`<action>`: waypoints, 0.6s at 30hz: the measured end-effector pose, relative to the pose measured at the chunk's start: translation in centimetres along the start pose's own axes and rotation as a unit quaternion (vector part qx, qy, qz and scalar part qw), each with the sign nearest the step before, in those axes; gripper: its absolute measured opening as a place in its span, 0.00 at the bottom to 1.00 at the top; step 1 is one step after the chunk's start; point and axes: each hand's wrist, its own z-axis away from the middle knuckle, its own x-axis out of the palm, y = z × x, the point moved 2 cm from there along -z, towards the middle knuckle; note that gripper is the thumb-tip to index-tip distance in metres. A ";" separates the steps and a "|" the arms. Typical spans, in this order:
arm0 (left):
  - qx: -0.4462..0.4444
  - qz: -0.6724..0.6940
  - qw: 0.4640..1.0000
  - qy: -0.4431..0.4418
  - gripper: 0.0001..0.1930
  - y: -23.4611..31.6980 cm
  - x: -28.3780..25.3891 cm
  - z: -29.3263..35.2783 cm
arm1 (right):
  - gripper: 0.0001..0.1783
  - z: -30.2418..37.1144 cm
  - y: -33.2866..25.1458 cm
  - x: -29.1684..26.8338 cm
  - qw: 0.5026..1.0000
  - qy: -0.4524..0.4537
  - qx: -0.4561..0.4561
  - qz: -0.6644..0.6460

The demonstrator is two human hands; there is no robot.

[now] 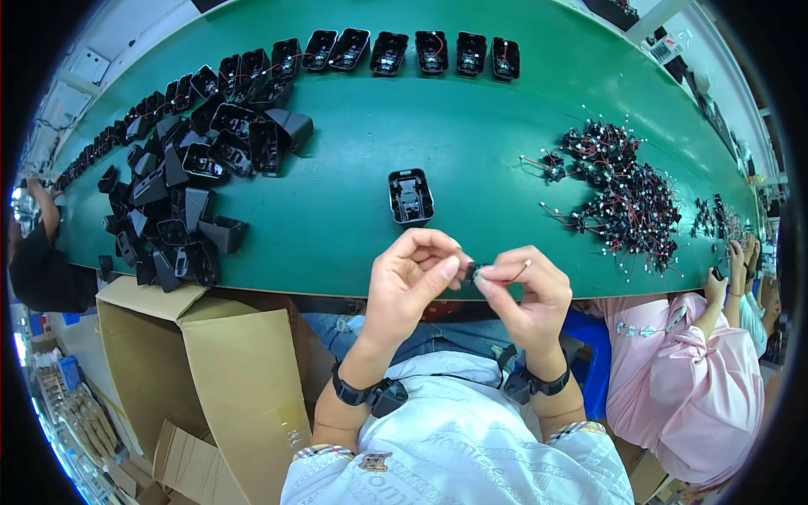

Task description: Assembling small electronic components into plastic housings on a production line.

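Close to the table's near edge, my left hand (414, 282) and my right hand (528, 295) meet over a small black wired part (473, 271). Fingertips of both hands pinch it, and a short lead with a pale connector tip (527, 264) sticks out past my right fingers. Much of the part is hidden by the fingers. Just beyond my left hand, an open black plastic housing (411, 197) lies on the green table (362, 194), its inner frame facing up.
A heap of black housings (181, 189) lies at left, below a curved row of housings (389, 54) along the far side. At right is a pile of wired parts (623, 185). A cardboard box (244, 387) stands at lower left. A person in pink (682, 379) sits at right.
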 end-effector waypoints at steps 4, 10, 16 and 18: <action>0.093 -0.079 0.991 -0.056 0.15 -0.2 0.7 0.2 | 0.07 0.6 0.9 0.4 0.983 0.058 0.108 -0.140; 0.041 -0.022 0.998 -0.049 0.14 -1.2 0.0 0.3 | 0.08 0.2 0.9 0.0 0.996 0.042 0.039 -0.064; 0.187 -0.326 0.926 0.031 0.23 3.4 -1.1 -0.2 | 0.08 -0.6 1.0 -0.8 0.999 0.007 -0.041 0.024; 0.266 -0.508 0.812 0.105 0.35 6.1 -1.3 -1.9 | 0.09 -0.8 1.1 -1.0 0.998 0.016 -0.041 0.048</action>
